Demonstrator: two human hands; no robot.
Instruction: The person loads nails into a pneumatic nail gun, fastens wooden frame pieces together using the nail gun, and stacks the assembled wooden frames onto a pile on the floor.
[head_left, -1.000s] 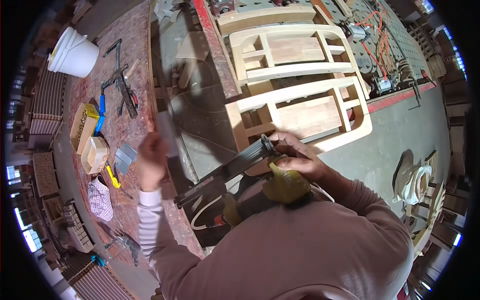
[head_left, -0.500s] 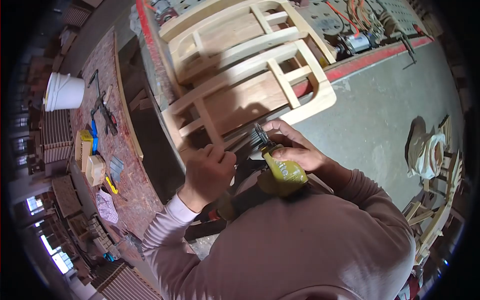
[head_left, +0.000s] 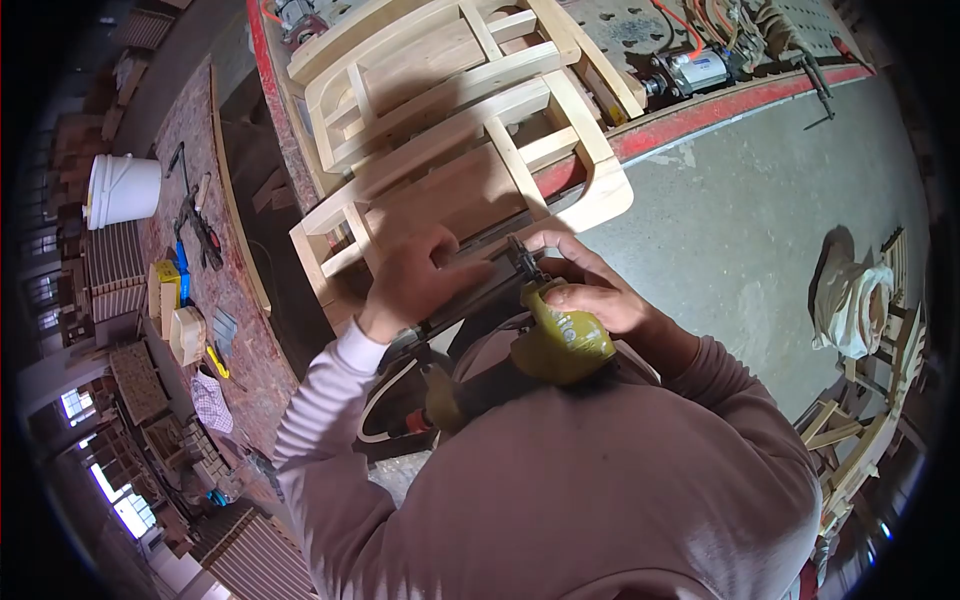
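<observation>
A yellow-green air nail gun (head_left: 565, 345) rests against my front, its metal nose pointing up and away from me. My right hand (head_left: 600, 290) grips it near the nose, with the thumb on the body and the fingers around the far side. To the left of the nose, my left hand (head_left: 415, 285) hovers partly blurred, thumb and fingers apart with nothing visible between them. Just beyond both hands lies a pale wooden frame (head_left: 515, 165) with curved corners and crossbars. A second similar frame (head_left: 440, 75) lies behind it.
A red-edged metal bench (head_left: 690, 125) carries the frames, an air cylinder (head_left: 697, 70) and hoses. On the left, a worn side table (head_left: 250, 370) holds a white bucket (head_left: 125, 190), clamps and small boxes. A white sack (head_left: 855, 310) stands at right beside wood pieces.
My left hand has moved from a closed, pinched shape to a spread one, shifting slightly up. The view has turned, so the frames appear further left. My right hand stays on the nail gun.
</observation>
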